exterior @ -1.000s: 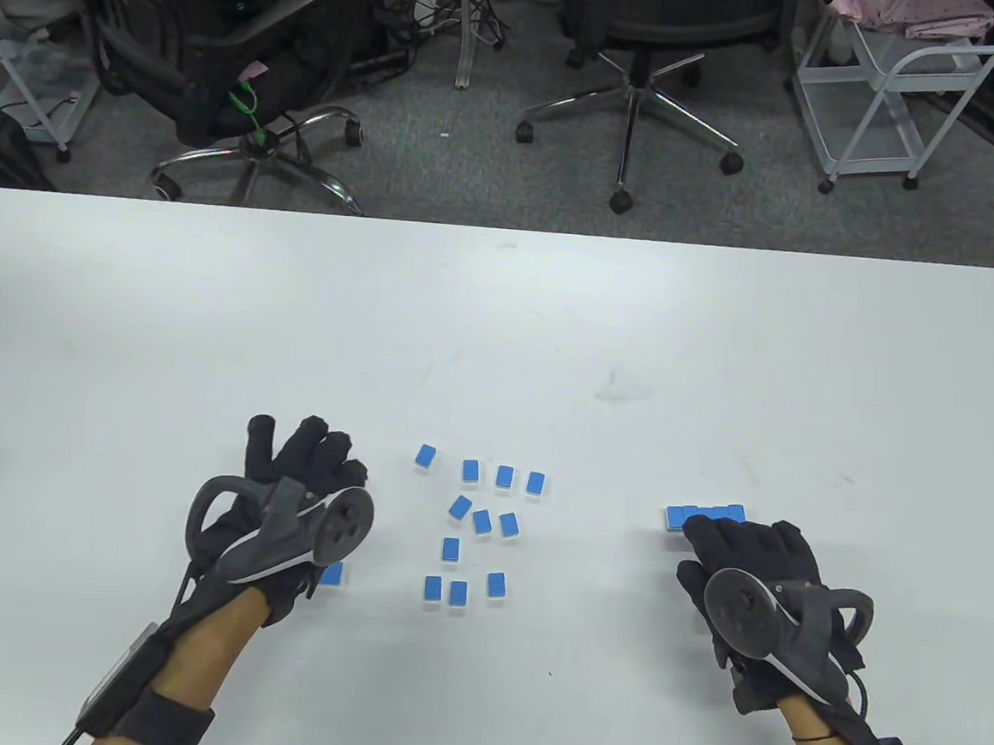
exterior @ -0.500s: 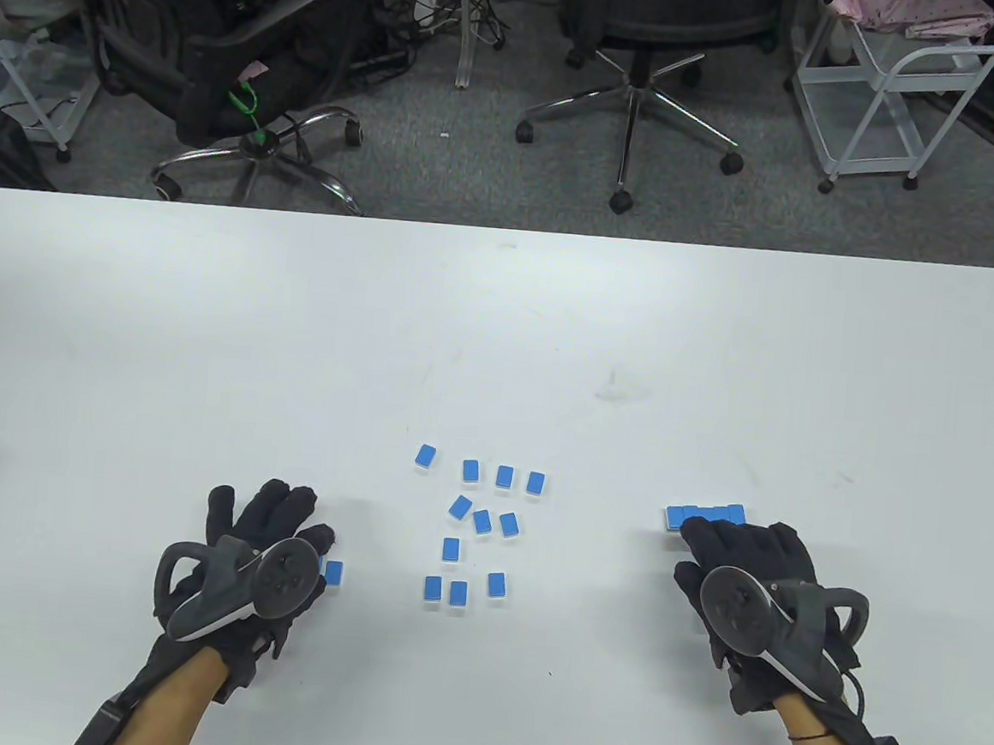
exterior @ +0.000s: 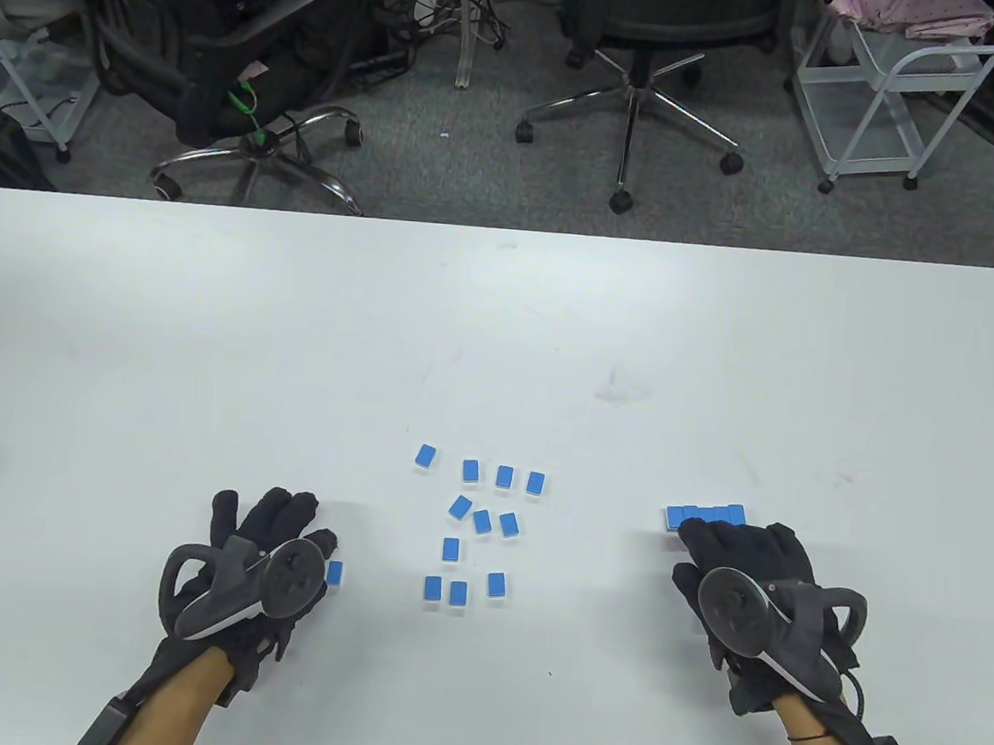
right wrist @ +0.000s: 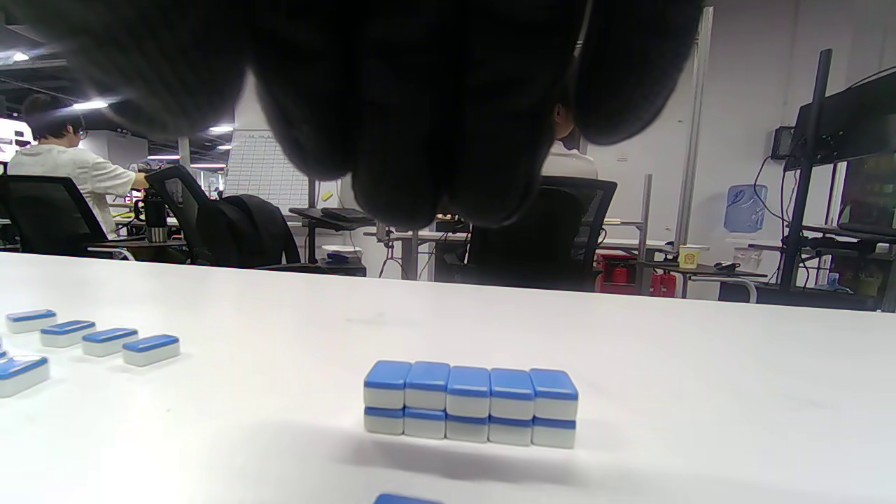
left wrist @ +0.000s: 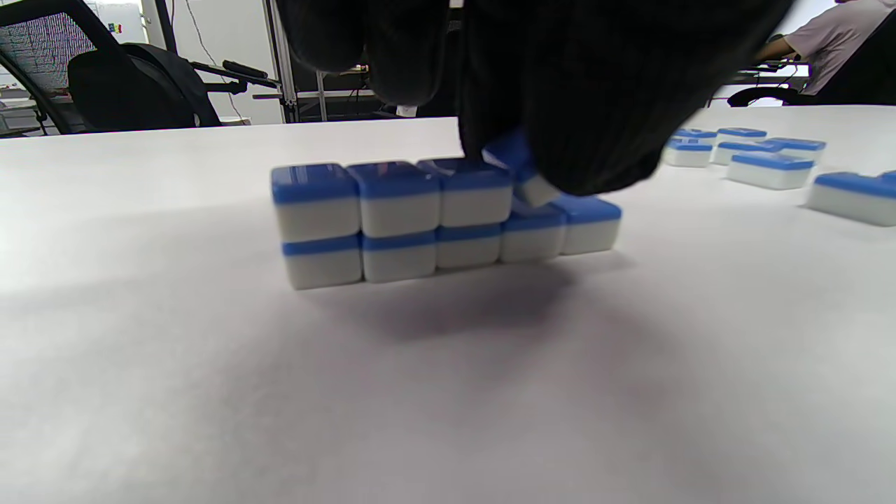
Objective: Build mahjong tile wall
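Blue-backed white mahjong tiles lie on a white table (exterior: 501, 321). My left hand (exterior: 296, 522) is over a two-layer wall (left wrist: 420, 217); in the table view only the wall's right end (exterior: 334, 572) shows. In the left wrist view my left hand (left wrist: 532, 161) pinches a tilted tile (left wrist: 521, 171) at the fourth place of the top row; three top tiles sit flat on five bottom ones. My right hand (exterior: 711, 548) rests just behind a second wall (exterior: 705, 516), which the right wrist view shows as two layers of five (right wrist: 470, 402). My right hand's fingers (right wrist: 434, 175) hang above it, holding nothing.
Several loose tiles (exterior: 481, 522) lie face down between my hands; they also show in the left wrist view (left wrist: 770, 168) and the right wrist view (right wrist: 91, 339). One tile (right wrist: 406, 500) lies under my right hand. Office chairs (exterior: 632, 74) and a cart (exterior: 898, 86) stand beyond the table's far edge.
My left hand has drawn back toward the near left edge, onto its wall, then held still. My right hand has barely moved.
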